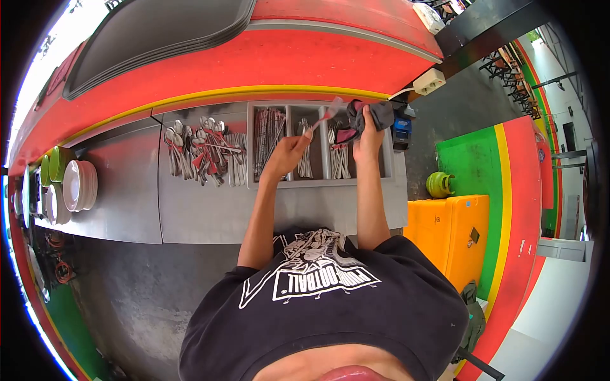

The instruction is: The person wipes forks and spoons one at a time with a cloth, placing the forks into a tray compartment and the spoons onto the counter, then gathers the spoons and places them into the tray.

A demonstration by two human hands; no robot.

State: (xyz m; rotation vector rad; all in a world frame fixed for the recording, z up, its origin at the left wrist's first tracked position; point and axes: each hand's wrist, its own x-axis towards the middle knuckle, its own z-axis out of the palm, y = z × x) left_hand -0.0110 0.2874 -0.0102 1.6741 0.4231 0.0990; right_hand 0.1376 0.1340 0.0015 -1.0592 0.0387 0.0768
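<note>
My left hand [289, 154] is closed around the handle of a fork [328, 114], whose blurred head points up and to the right above the cutlery tray. In my right hand [368, 136] is a bunched dark grey and maroon cloth [375, 115], close to the fork's head but apart from it. Both hands are over the grey divided cutlery tray [318, 183]. Its left compartment holds a pile of thin dark wrapped-looking sticks [269, 136]. Metal cutlery [305, 166] lies in the middle compartment, and more cutlery [340, 166] in the one to its right.
Loose spoons and forks [203, 152] lie in heaps on the steel counter [210, 213] left of the tray. Stacked plates [79, 185] and green bowls [60, 164] stand farther left. A red ledge [318, 57] with black trays [152, 38] rises behind. An orange box [448, 228] stands at right.
</note>
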